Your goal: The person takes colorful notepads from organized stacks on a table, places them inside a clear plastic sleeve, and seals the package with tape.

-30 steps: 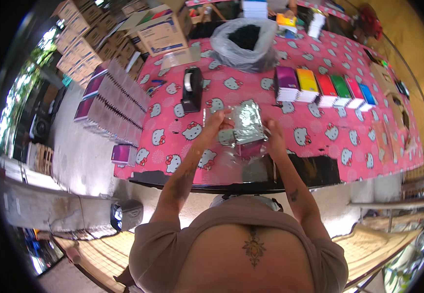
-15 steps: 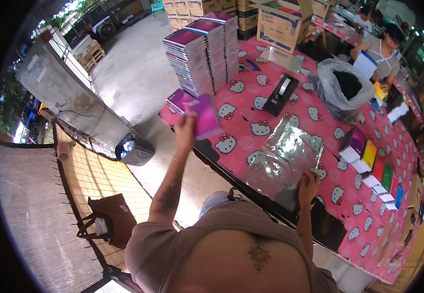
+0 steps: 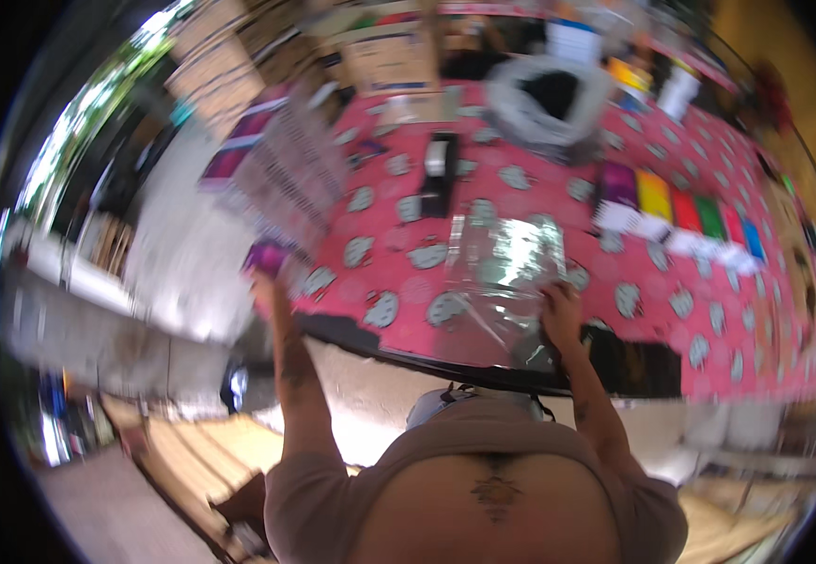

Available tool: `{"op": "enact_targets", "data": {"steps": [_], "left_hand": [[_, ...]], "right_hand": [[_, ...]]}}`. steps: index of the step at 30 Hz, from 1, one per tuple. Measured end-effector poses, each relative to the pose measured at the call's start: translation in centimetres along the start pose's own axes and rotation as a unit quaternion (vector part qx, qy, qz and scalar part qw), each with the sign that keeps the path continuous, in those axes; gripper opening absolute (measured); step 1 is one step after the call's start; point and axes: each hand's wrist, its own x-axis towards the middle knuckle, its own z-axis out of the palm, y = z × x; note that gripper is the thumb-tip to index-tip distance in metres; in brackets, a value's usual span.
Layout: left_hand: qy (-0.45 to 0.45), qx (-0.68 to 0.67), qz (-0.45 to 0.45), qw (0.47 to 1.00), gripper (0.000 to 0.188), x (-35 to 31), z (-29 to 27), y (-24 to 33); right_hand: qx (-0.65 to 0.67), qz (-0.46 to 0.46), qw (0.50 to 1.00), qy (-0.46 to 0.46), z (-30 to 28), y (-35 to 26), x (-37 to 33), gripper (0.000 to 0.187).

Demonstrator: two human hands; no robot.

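Head view, motion-blurred. Left grip [image 3: 263, 289] at the small purple-covered notebook pile [image 3: 270, 255] on the left edge of the pink print-covered counter [image 3: 412, 329]; can't tell if fingers pinch or just touch. Tall purple-topped notebook stacks [image 3: 281, 179] just beyond it. Right grip [image 3: 563, 312] on the right edge of the clear, glossy plastic film [image 3: 506, 246], which lies left of it; pressing or pinching, can't tell. My judgement: grasp a notebook squarely by its edge, clear of the tall stacks; light right fingertip pressure, so slick film neither slides nor creases.
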Motion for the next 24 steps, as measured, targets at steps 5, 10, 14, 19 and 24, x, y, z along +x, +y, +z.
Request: {"op": "enact_targets", "data": {"steps": [5,10,14,19,24], "left_hand": [[0.262,-0.280,-0.353,0.853,0.054,-1.3,-9.4,11.8],[0.228,-0.608,0.051,0.759,0.035,-11.4,-30.8,32.4],[0.065,-0.675,0.327,0.658,0.051,-23.6,-44.5,46.7],[0.002,-0.644,0.543,0.540,0.056,-35.7,-56.8,61.7],[0.068,-0.618,0.591,0.515,0.056,-43.4,-67.7,76.8]], "right_hand": [[0.058,0.029,0.994,-0.093,-1.6,3.0,0.5,0.027],[0.353,0.205,0.901,-0.148,-7.4,3.9,3.0,0.049],[-0.023,0.021,0.997,0.073,-20.1,15.5,4.8,0.060],[-0.276,0.169,0.935,0.148,-38.7,29.6,8.8,0.072],[-0.437,0.099,0.890,0.084,-50.3,40.6,7.7,0.049]]}}
